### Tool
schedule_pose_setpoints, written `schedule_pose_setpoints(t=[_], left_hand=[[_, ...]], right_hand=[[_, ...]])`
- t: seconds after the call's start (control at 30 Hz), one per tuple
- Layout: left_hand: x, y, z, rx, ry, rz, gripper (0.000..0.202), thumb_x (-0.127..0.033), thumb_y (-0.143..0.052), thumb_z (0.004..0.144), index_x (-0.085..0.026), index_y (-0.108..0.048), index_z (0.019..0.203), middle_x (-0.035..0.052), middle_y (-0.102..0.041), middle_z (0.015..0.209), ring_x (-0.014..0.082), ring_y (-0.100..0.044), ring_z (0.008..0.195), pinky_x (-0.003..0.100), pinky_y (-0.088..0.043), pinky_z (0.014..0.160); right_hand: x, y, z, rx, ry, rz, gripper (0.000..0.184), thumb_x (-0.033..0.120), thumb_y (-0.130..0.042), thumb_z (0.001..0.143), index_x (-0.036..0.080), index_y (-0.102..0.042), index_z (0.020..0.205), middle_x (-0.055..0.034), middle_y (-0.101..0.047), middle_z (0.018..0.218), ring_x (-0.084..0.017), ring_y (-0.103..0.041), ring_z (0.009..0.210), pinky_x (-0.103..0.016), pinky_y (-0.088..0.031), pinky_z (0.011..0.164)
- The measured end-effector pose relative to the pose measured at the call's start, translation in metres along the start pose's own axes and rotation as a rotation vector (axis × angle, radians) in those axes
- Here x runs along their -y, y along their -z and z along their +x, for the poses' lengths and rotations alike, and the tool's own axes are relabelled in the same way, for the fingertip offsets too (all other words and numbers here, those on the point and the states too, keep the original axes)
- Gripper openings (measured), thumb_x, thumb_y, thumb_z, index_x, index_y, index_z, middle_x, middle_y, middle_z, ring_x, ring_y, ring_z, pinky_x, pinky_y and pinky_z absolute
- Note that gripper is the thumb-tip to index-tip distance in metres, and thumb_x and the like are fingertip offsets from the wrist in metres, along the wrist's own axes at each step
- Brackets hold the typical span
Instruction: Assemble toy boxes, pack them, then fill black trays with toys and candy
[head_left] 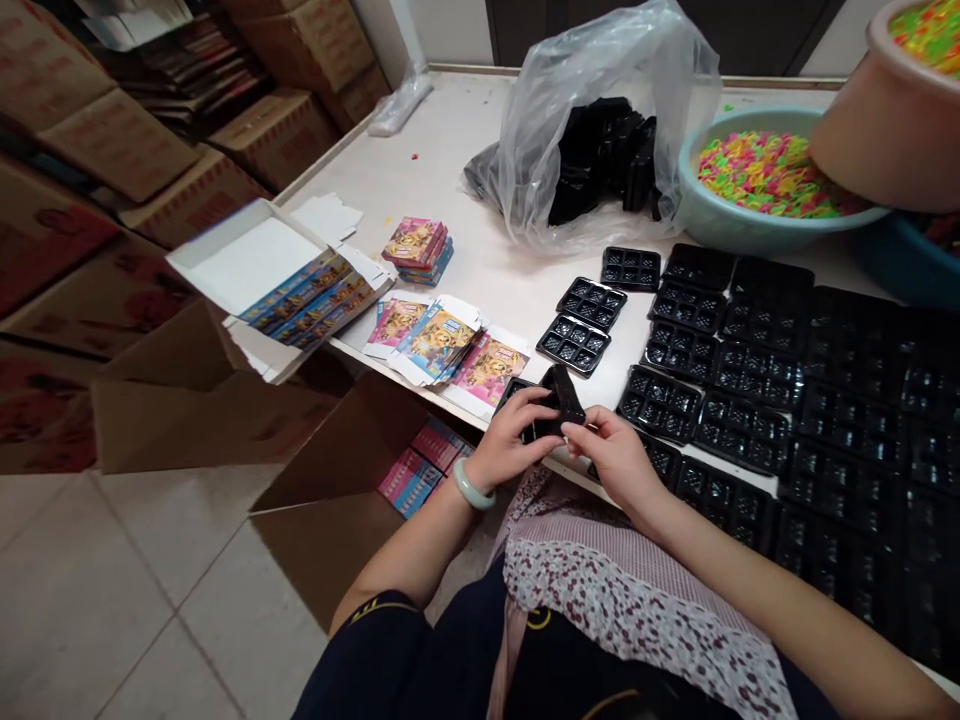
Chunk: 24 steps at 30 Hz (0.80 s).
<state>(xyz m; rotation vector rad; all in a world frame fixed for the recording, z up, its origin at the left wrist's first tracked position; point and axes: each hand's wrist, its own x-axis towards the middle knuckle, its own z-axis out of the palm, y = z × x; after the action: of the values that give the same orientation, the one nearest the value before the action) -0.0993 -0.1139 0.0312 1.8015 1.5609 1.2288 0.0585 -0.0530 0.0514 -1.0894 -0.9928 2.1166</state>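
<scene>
Many black trays (742,430) already lie in rows on the table (465,120); others sit bagged (529,170), not yet laid out. At the table's edge, our left hand (516,440) wraps a black tray stack (564,398); our right hand (613,455) pinches its corner.

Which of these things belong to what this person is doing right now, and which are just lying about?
Seem to belong:
Black tray, held by left hand and right hand
Black compartment trays in rows
Clear bag holding black plastic
Perhaps printed boxes and bowl of colourful plastic pieces

Probably just lying about:
Stacked cardboard cartons
Crumpled clear plastic
</scene>
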Motion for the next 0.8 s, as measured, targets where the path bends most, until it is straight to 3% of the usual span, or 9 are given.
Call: schedule_pose_setpoints(t=[0.07, 0.17, 0.27, 0.37, 0.43, 0.6, 0.8], left_hand=[[0.003, 0.010, 0.000, -0.073, 0.083, -0.097, 0.021, -0.034, -0.071, 0.078, -0.019, -0.066, 0.093, 0.0115, -0.061, 0.119, 0.0236, -0.058, 0.111, 0.041, -0.045, 0.098], [0.013, 0.034, 0.001, -0.323, 0.319, -0.225, 0.021, -0.037, -0.071, 0.077, -0.019, -0.065, 0.087, 0.0067, -0.066, 0.107, 0.0203, -0.060, 0.099, 0.033, -0.047, 0.089], [0.026, 0.055, 0.005, -0.441, 0.551, -0.369, 0.026, -0.037, -0.075, 0.070, -0.018, -0.064, 0.084, 0.0006, -0.066, 0.084, 0.0148, -0.060, 0.077, 0.026, -0.048, 0.074], [0.034, 0.064, 0.012, -0.485, 0.706, -0.567, 0.032, -0.035, -0.080, 0.060, -0.017, -0.061, 0.079, -0.0032, -0.062, 0.071, 0.0109, -0.056, 0.062, 0.023, -0.046, 0.062], [0.035, 0.065, 0.016, -0.519, 0.768, -0.663, 0.036, -0.033, -0.082, 0.056, -0.017, -0.059, 0.078, -0.0040, -0.062, 0.067, 0.0102, -0.057, 0.059, 0.022, -0.046, 0.059], [0.035, 0.063, 0.014, -0.524, 0.845, -0.731, 0.036, -0.029, -0.083, 0.053, -0.016, -0.060, 0.078, -0.0032, -0.065, 0.067, 0.0109, -0.060, 0.058, 0.021, -0.048, 0.057], [0.042, 0.054, 0.012, -0.403, 0.862, -0.899, 0.034, -0.027, -0.081, 0.059, -0.015, -0.065, 0.086, 0.0005, -0.070, 0.076, 0.0133, -0.063, 0.063, 0.024, -0.050, 0.062]], right_hand=[[-0.005, 0.007, -0.005, -0.034, -0.055, 0.127, 0.045, 0.044, -0.088, 0.052, 0.018, -0.053, 0.063, 0.0070, -0.056, 0.054, -0.007, -0.053, 0.050, -0.020, -0.046, 0.052], [-0.010, 0.029, -0.015, -0.118, -0.183, 0.287, 0.043, 0.040, -0.090, 0.053, 0.017, -0.058, 0.071, 0.0065, -0.059, 0.061, -0.007, -0.058, 0.054, -0.019, -0.053, 0.055], [-0.010, 0.044, -0.017, -0.245, -0.282, 0.421, 0.030, 0.027, -0.086, 0.065, 0.017, -0.060, 0.075, 0.0031, -0.064, 0.067, -0.010, -0.065, 0.061, -0.020, -0.058, 0.060], [-0.005, 0.037, -0.006, -0.315, -0.324, 0.517, 0.013, 0.018, -0.066, 0.087, 0.017, -0.059, 0.075, -0.0019, -0.067, 0.069, -0.013, -0.069, 0.068, -0.021, -0.060, 0.062], [-0.003, 0.025, 0.004, -0.302, -0.338, 0.544, 0.019, 0.016, -0.053, 0.094, 0.016, -0.057, 0.075, -0.0048, -0.067, 0.070, -0.014, -0.071, 0.072, -0.022, -0.060, 0.063], [-0.009, 0.011, 0.019, -0.313, -0.322, 0.571, 0.018, 0.013, -0.047, 0.096, 0.015, -0.056, 0.081, -0.0053, -0.068, 0.076, -0.016, -0.073, 0.080, -0.025, -0.061, 0.071], [-0.017, 0.015, 0.032, -0.357, -0.250, 0.564, 0.019, 0.012, -0.047, 0.095, 0.016, -0.054, 0.077, -0.0070, -0.068, 0.085, -0.017, -0.072, 0.091, -0.028, -0.059, 0.085]])
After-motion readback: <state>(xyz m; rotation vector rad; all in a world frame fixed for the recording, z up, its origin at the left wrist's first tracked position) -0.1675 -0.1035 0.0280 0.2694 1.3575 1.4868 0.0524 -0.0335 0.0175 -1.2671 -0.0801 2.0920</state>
